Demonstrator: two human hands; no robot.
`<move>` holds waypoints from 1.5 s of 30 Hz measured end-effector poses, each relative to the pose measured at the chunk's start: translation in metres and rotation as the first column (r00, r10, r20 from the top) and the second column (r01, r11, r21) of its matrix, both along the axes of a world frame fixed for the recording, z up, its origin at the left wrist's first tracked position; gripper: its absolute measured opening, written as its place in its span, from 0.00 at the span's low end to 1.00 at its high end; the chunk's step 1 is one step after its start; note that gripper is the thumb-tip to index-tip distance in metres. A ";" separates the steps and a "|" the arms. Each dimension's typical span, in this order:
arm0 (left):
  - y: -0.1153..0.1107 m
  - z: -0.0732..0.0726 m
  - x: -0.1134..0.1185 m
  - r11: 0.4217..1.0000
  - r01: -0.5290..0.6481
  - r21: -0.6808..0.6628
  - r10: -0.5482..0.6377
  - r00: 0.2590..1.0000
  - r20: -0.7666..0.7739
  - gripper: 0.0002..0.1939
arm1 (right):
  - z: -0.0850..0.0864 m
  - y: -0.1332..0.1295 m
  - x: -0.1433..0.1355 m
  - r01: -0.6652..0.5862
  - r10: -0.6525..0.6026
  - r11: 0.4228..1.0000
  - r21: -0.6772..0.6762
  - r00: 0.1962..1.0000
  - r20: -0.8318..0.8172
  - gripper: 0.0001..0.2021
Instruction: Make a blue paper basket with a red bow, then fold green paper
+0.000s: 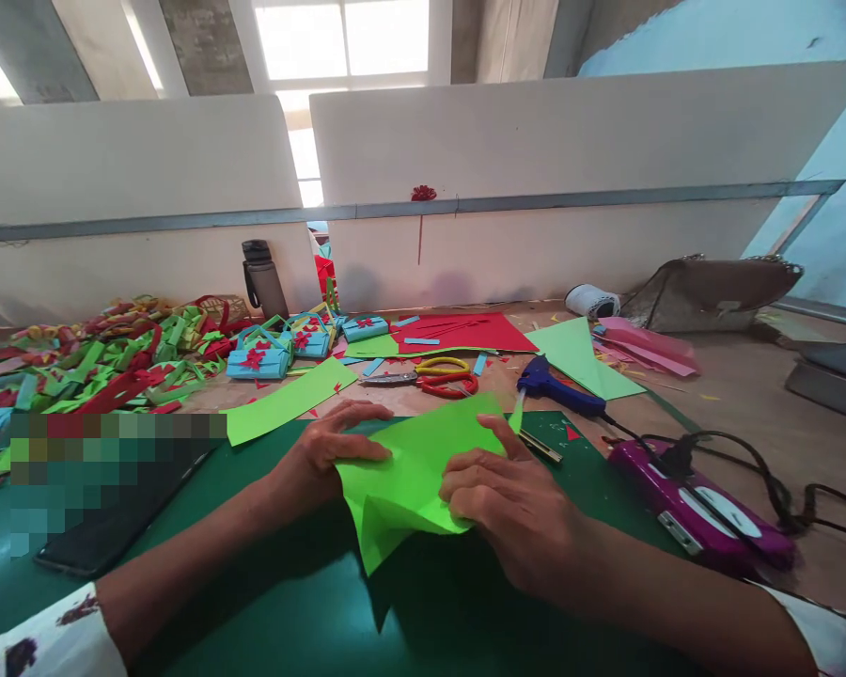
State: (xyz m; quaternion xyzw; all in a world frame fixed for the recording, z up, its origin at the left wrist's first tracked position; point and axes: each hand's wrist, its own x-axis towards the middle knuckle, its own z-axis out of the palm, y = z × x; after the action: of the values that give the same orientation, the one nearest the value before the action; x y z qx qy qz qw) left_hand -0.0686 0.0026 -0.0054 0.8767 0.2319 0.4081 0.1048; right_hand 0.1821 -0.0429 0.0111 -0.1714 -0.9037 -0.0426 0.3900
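A bright green sheet of paper [423,451] is held between my two hands above a dark green cutting mat [282,602]. My left hand [342,442] is closed on the sheet's left edge, thumb on top and fingers behind. On the right side, my right hand [508,498] grips the paper with curled fingers, its index finger raised near the upper corner. The sheet is creased, and its lower left corner hangs down as a point. Just past the paper lie scissors with red handles [447,384], yellow-handled scissors [443,365] and a blue glue gun [560,387].
A purple power strip [705,508] with black cables is at right. A phone [127,498] lies left on the mat. Behind are blue paper bags [258,362], a heap of paper strips [127,353], red paper [465,332], a bottle [264,282] and a handbag [705,296].
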 end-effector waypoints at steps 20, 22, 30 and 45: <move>0.014 0.013 -0.036 0.958 -0.244 -0.152 0.263 0.957 0.121 0.08 | 0.011 -0.010 0.009 0.010 -0.018 0.997 0.079 0.995 0.098 0.13; 0.013 0.012 -0.035 0.950 -0.254 -0.180 0.279 0.952 0.126 0.08 | 0.012 -0.012 0.009 -0.001 -0.011 0.995 0.098 0.992 0.125 0.13; 0.021 -0.003 -0.039 0.905 -0.274 -0.325 0.278 0.960 -0.034 0.11 | 0.006 -0.014 0.008 -0.075 0.014 0.980 0.186 0.951 0.309 0.14; 0.014 0.033 -0.001 0.738 -0.476 -0.479 0.298 0.866 -0.401 0.18 | -0.015 -0.012 -0.007 -0.219 0.082 0.951 0.218 0.860 0.504 0.09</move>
State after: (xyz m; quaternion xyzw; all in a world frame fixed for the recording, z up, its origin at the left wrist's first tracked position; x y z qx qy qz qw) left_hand -0.0693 0.0168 0.0280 0.7883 0.5337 0.1970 0.2341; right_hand 0.1751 -0.0553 -0.0035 -0.0291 -0.9692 -0.1755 0.1704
